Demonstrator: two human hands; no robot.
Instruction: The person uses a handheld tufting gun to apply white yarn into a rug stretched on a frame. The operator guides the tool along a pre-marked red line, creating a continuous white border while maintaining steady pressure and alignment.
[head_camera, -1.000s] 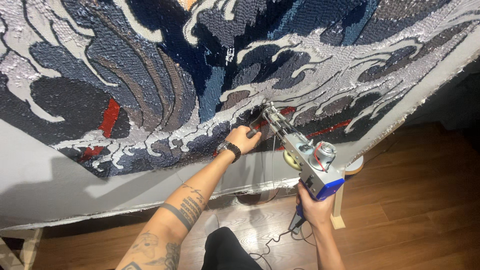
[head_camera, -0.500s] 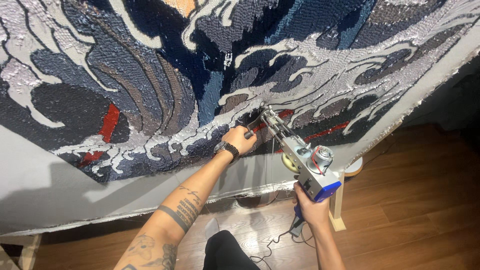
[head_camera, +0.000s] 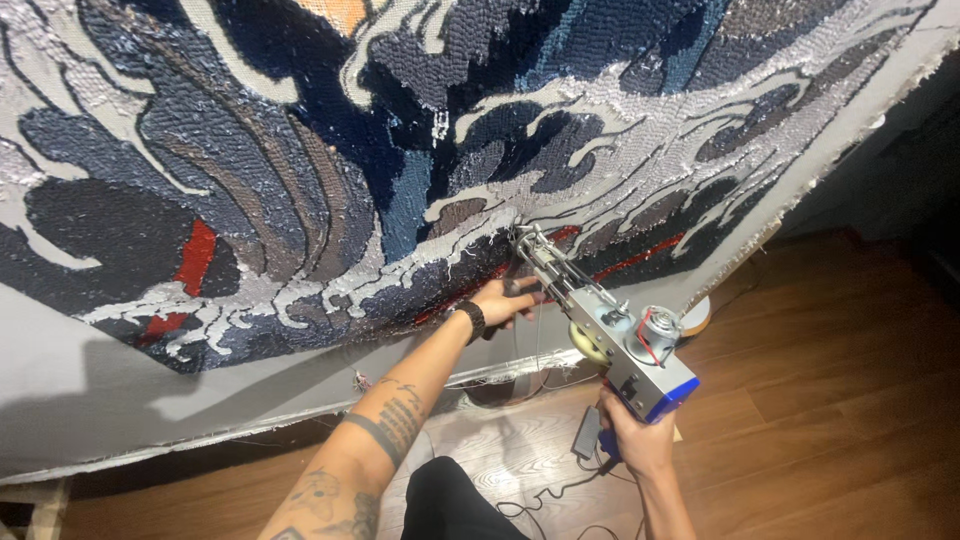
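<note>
At the cloth's lower edge, the tufting gun (head_camera: 600, 325) met the stretched tufting cloth (head_camera: 300, 180).
Its long axis ran up-left from the right hand (head_camera: 635, 440), closed on its grip; the left hand (head_camera: 505, 300), fingers curled, held it beside the tip.

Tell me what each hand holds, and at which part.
The right hand grips the tufting gun by its lower blue handle. The left hand steadies the gun's front handle, near the tufted cloth.

1 head view, close, angled down along tufted cloth (head_camera: 300, 200), perhaps tilted.
</note>
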